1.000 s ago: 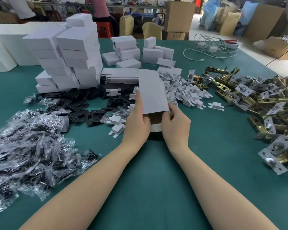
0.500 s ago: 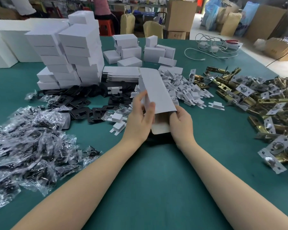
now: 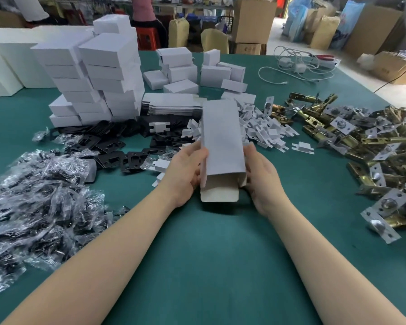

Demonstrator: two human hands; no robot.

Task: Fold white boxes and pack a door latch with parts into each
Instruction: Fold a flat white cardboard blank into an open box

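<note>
- White box (image 3: 222, 137): one long carton, part-formed, raised above the green counter (image 3: 197, 266) at its middle; we hold it between both hands, its open end towards us with a brown-lined flap hanging down.
- Left hand (image 3: 185, 170): we curl the fingers round the box's left edge, thumb on its upper face.
- Right hand (image 3: 261, 177): we grasp the box's right side near the open end, fingers wrapped behind it.
- Door latches (image 3: 373, 146): a loose heap of brass-coloured bodies with silver face plates, on the counter to our right, apart from the box.
- Bagged parts (image 3: 38, 202): a pile of clear plastic packets with dark contents, on the counter to our left.
- Black plates (image 3: 110, 158): flat pieces scattered between the packets and the box stacks.
- White inserts (image 3: 265, 127): small folded card pieces heaped just beyond the held box.
- Flat cartons (image 3: 171, 104): an unfolded stack lying behind the held box.
- Folded boxes (image 3: 99, 73): closed white boxes in tall stacks at far left, with a few more loose ones further back.
- White cable (image 3: 298, 66): coiled at the counter's far right.
</note>
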